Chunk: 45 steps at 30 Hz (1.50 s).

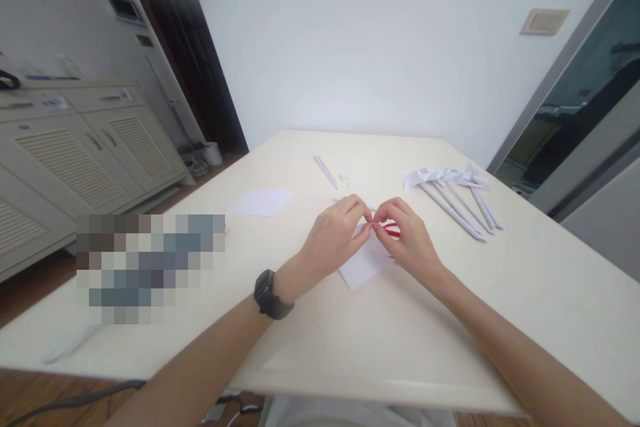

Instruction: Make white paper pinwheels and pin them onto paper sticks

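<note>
My left hand point(336, 232), with a black watch on its wrist, is closed in a pinch over the middle of the table. Fingertip to fingertip with it, my right hand point(411, 235) pinches too. Whatever lies between the fingers is too small to make out. Below them is a white sheet of paper point(363, 267). A red loop point(393, 230), perhaps a scissors handle, shows partly behind my right fingers. Just beyond my left hand, a thin white piece point(341, 199) is mostly covered.
Thin white sticks point(325, 172) and small scraps point(343, 179) lie farther back. More white paper point(263, 202) is at left. Rolled paper tubes point(457, 210) with crumpled paper point(445, 177) on their ends rest at right. A pixelated patch hides something on the left.
</note>
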Each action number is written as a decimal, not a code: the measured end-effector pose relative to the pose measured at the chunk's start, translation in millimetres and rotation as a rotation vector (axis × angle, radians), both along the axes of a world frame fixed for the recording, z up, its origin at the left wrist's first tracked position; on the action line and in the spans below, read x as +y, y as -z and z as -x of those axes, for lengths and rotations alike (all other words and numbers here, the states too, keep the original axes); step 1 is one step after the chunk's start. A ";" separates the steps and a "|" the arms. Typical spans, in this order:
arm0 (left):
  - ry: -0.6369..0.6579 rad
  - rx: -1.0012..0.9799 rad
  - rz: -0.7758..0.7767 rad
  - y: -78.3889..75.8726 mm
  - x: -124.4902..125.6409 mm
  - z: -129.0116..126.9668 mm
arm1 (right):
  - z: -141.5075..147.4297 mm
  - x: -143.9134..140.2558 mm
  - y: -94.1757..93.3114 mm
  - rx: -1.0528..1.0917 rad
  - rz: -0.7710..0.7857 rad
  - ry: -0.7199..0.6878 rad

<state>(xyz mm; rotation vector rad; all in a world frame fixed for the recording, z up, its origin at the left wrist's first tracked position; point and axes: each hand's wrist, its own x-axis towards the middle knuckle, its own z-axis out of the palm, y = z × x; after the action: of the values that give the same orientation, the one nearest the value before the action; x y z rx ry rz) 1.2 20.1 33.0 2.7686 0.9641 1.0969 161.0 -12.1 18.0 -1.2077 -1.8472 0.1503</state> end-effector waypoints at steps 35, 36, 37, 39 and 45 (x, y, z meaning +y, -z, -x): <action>-0.046 0.040 -0.139 -0.3 -0.1 -1.6 | -0.8 0.0 -3.7 0.065 -0.001 0.046; -0.048 0.035 -0.137 -0.2 -0.2 -1.7 | -0.7 0.1 -3.8 0.066 0.003 0.046; -0.051 0.032 -0.133 -0.1 -0.3 -1.8 | -0.6 0.1 -3.7 0.066 0.009 0.047; -0.052 0.028 -0.129 0.3 -0.5 -2.2 | -0.5 0.3 -3.4 0.062 0.020 0.052; -0.032 0.027 -0.167 0.7 -1.6 -3.0 | -1.2 0.8 -3.3 0.065 0.007 0.040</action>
<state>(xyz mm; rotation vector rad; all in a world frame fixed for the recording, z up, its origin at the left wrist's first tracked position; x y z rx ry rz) 4.2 18.5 32.3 2.9154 0.9653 1.1998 162.2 -11.2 21.3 -1.2296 -1.7667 0.1722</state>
